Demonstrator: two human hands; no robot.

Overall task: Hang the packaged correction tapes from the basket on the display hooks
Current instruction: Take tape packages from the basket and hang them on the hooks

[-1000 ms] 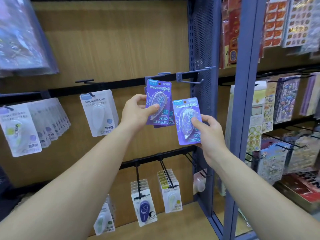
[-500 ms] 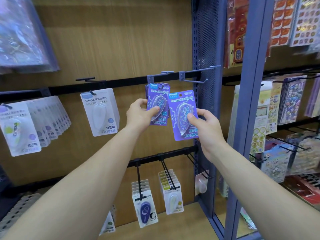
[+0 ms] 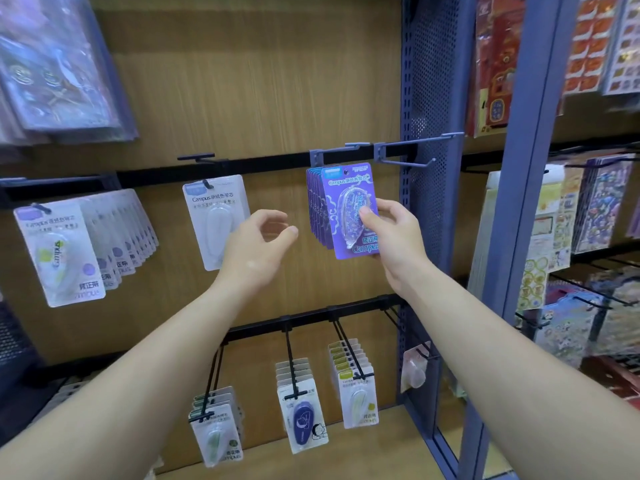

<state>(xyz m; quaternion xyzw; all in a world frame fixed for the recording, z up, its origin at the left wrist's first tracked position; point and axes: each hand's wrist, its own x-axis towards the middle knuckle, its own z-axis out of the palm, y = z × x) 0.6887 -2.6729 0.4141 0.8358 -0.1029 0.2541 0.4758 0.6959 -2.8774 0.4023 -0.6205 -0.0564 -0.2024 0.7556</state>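
Purple correction tape package [image 3: 346,188] sits pinched in our right hand [image 3: 398,237]. The thumb [image 3: 367,216] presses on the clear blister and the other fingers curl round the card's right edge. This package is at the front of a stack of purple packages [image 3: 313,209] just left of the blue perforated post [image 3: 429,168]. The stack hangs from a display hook [image 3: 346,148] on the black rail [image 3: 263,164]. We think the hook passes through the front card's hole, but the view is too soft there to be sure. Between that hook and the post, an empty hook [image 3: 408,157] juts out. Further left of the post, our left hand [image 3: 256,251] is apart from the stack. Its fingers are loosely curled and hold nothing. Just beyond it hangs a white package [image 3: 214,220].
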